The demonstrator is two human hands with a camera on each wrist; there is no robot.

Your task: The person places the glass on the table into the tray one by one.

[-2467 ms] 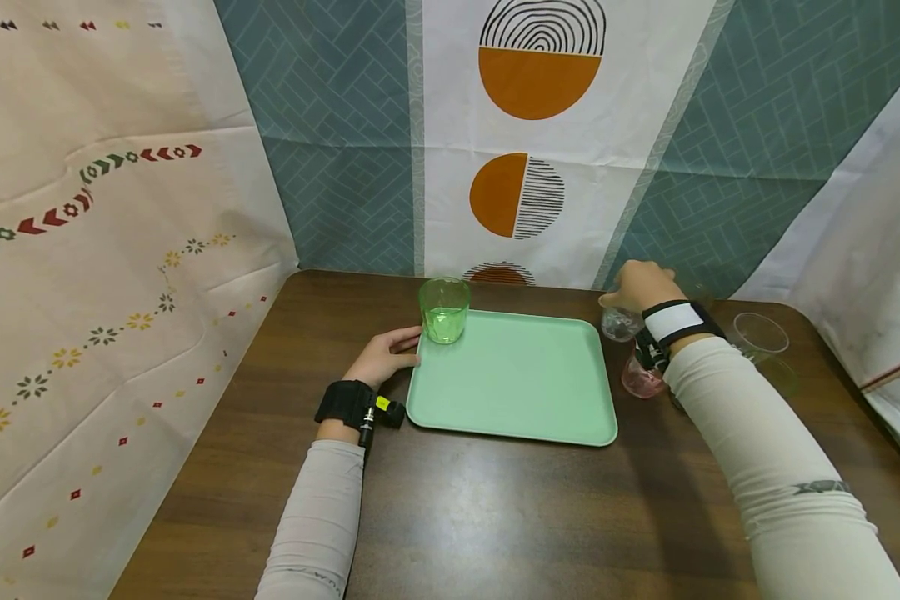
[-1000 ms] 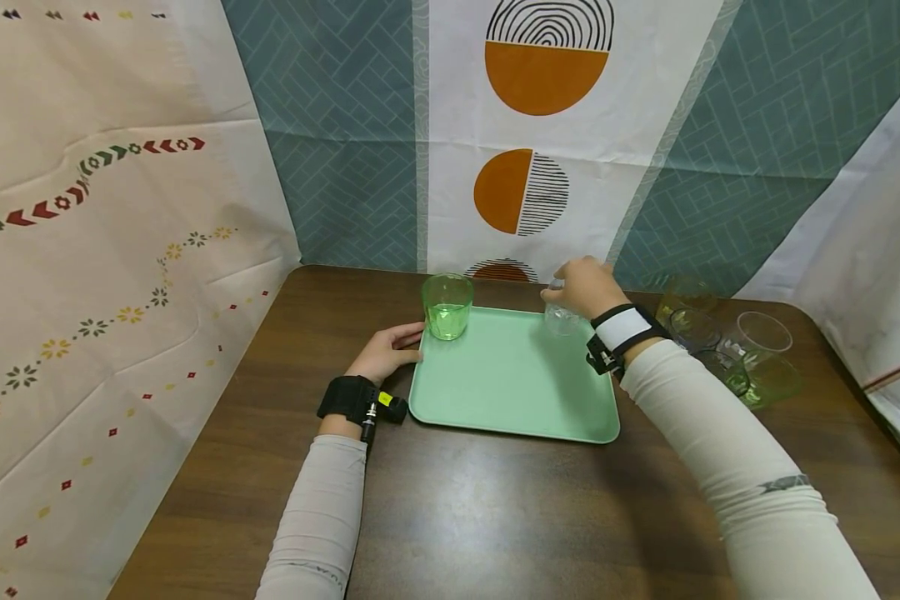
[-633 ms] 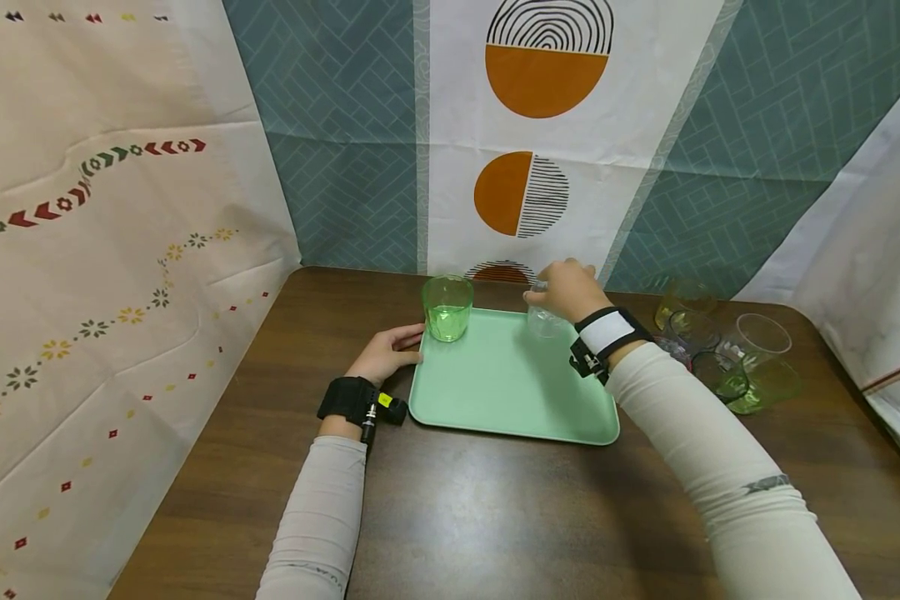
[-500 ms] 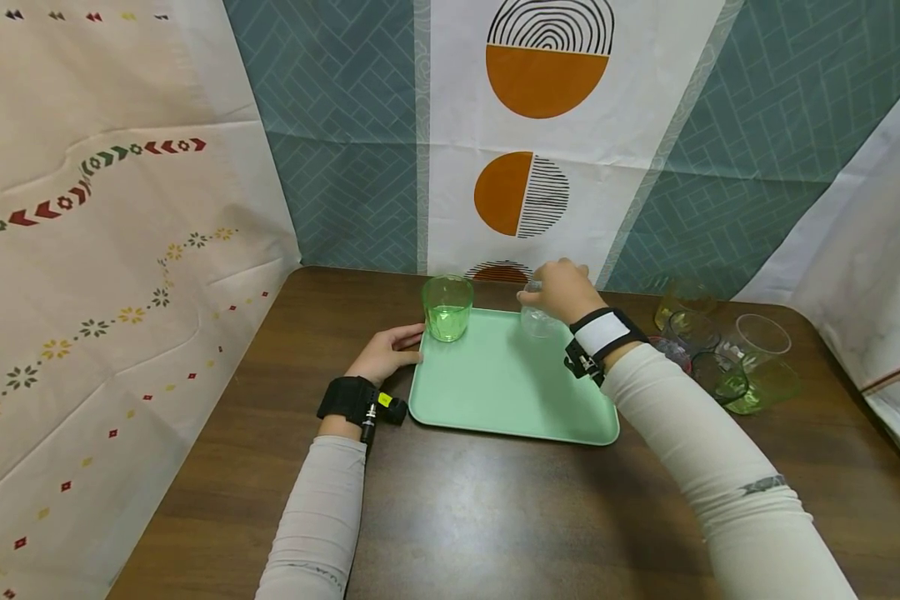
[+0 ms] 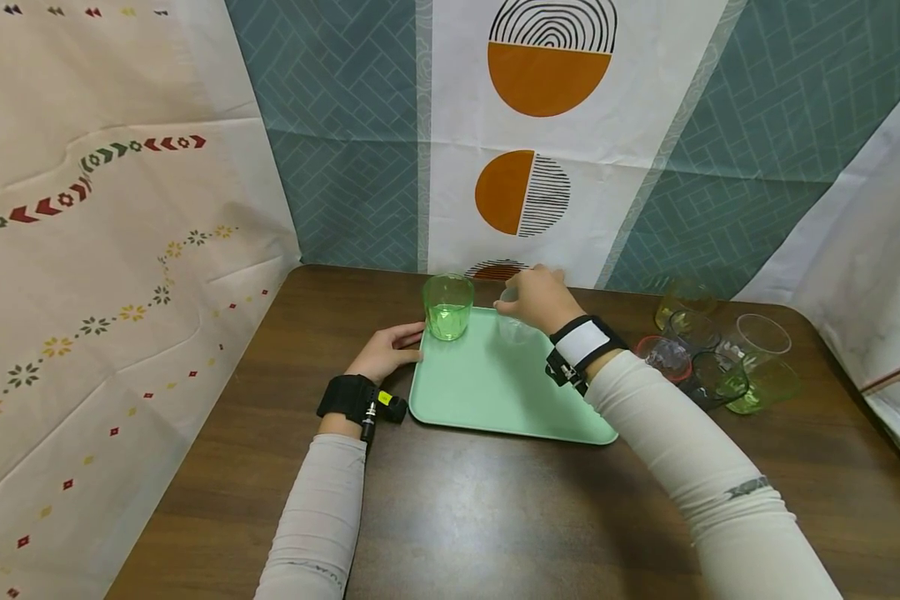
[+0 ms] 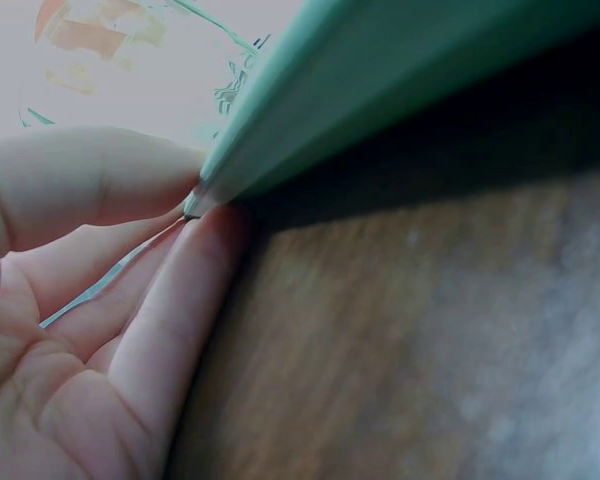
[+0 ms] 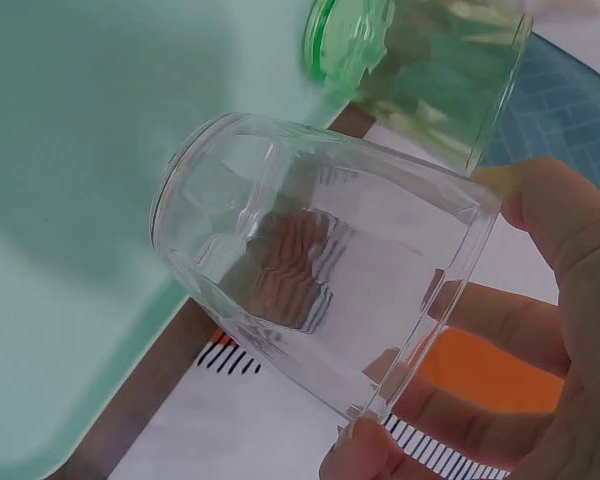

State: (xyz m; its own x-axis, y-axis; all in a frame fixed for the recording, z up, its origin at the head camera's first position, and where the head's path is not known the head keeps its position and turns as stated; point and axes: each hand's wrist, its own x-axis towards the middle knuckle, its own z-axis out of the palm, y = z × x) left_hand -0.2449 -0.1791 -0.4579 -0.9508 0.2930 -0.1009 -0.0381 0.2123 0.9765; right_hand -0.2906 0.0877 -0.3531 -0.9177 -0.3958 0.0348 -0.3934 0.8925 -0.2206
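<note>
My right hand [image 5: 542,298] grips a clear drinking glass [image 7: 280,250] near its rim, thumb on one side and fingers on the other. The glass is over the back part of a mint-green tray [image 5: 510,392], right of a green glass [image 5: 448,308] at the tray's back left corner. At the tray's left edge, my left hand [image 5: 385,353] pinches the rim. The left wrist view shows its fingers [image 6: 90,180] on both sides of that rim. In the right wrist view the green glass overlaps the area just beyond the clear one.
On the table's right side stand several glasses close together: a yellow one [image 5: 667,312], a red-rimmed one [image 5: 663,358], dark ones [image 5: 722,379], a green one [image 5: 772,387] and a tall clear one [image 5: 763,335]. Patterned cloth [image 5: 345,142] hangs right behind the wooden table [image 5: 435,517].
My right hand has taken the clear glass from right of the tray and carried it left over the tray, toward the green glass. My left hand has stayed at the tray's edge.
</note>
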